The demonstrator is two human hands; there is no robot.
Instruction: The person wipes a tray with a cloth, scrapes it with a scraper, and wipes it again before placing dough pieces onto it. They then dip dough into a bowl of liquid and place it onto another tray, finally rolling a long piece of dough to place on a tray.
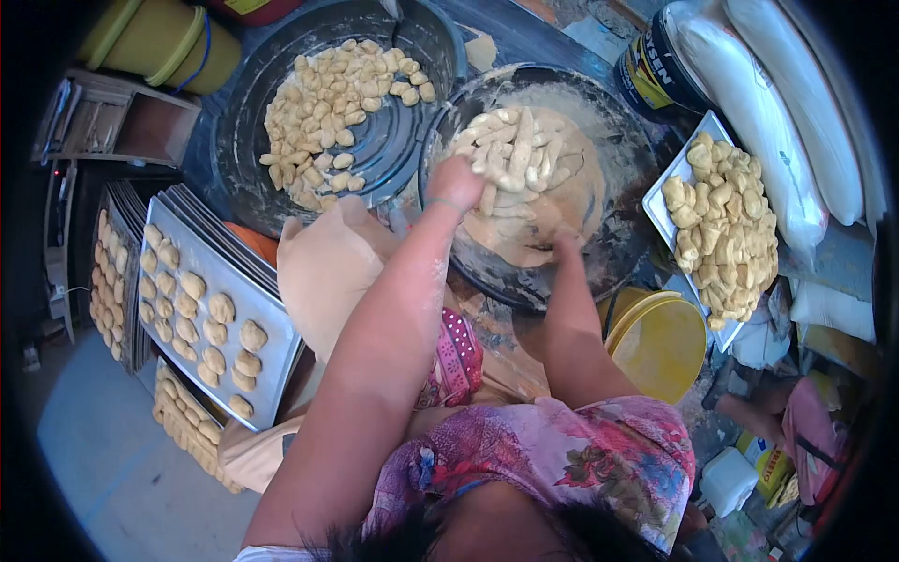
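In the round black basin (623,201) at centre, long floured dough pieces (524,155) lie piled on loose tan flour (581,192). My left hand (456,184) is closed at the pile's left edge, on the ends of some dough pieces; its fingertips are hidden. Lower in the same basin, my right hand (562,242) reaches down into the flour beside the pile. Its fingers are shadowed and partly covered, so their pose is unclear.
Another dark basin (398,173) at upper left holds small dough pieces. Metal trays (229,300) with dough balls stand at left. A heaped white tray (665,183), white sacks (749,112) and a paint bucket (651,75) are right. A yellow bucket (660,347) stands below the centre basin.
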